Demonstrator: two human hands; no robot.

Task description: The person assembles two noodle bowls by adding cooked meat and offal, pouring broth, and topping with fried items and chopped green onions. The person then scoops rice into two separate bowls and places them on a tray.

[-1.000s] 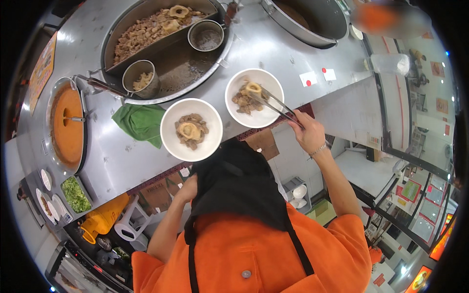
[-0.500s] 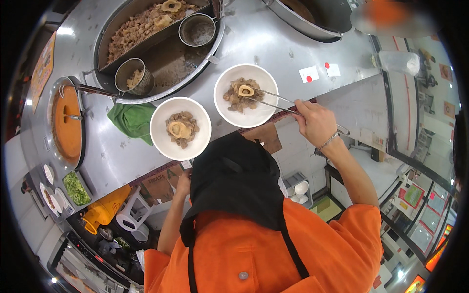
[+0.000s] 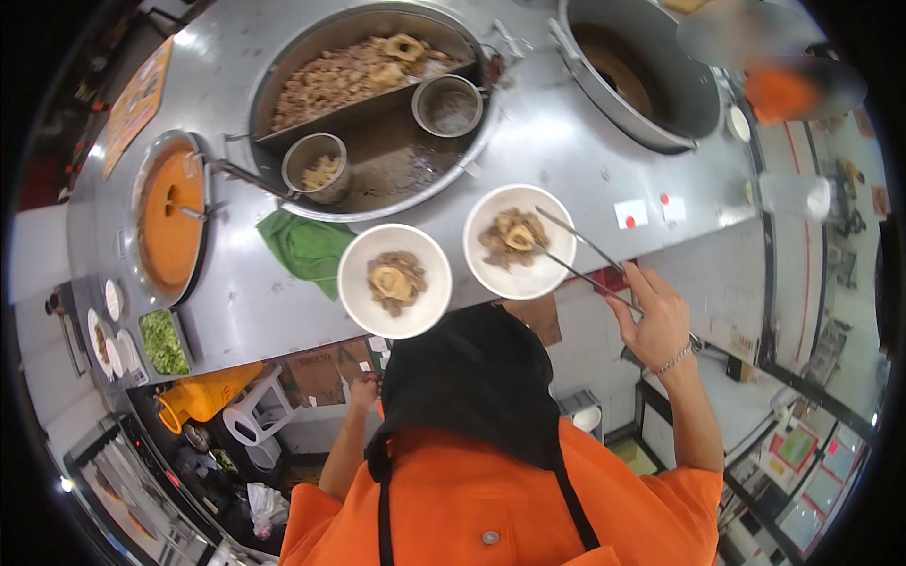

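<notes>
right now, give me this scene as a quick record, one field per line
right hand: holds metal tongs, tips apart over the right bowl
left hand: near the counter edge; grip unclear
left bowl: white, meat pieces topped by a pale ring-shaped piece
right bowl: white, similar contents
large pot: divided, chopped meat one side, two strainers on the other
nearby: green cloth, orange sauce, chopped greens

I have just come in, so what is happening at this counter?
A person in an orange shirt and black apron holds long metal tongs in the right hand, arms spread over a round white bowl of brown meat with a pale bone ring. A second round white bowl, to its left, holds a similar portion. The left hand is below the silver metal counter; its grip is unclear.
</notes>
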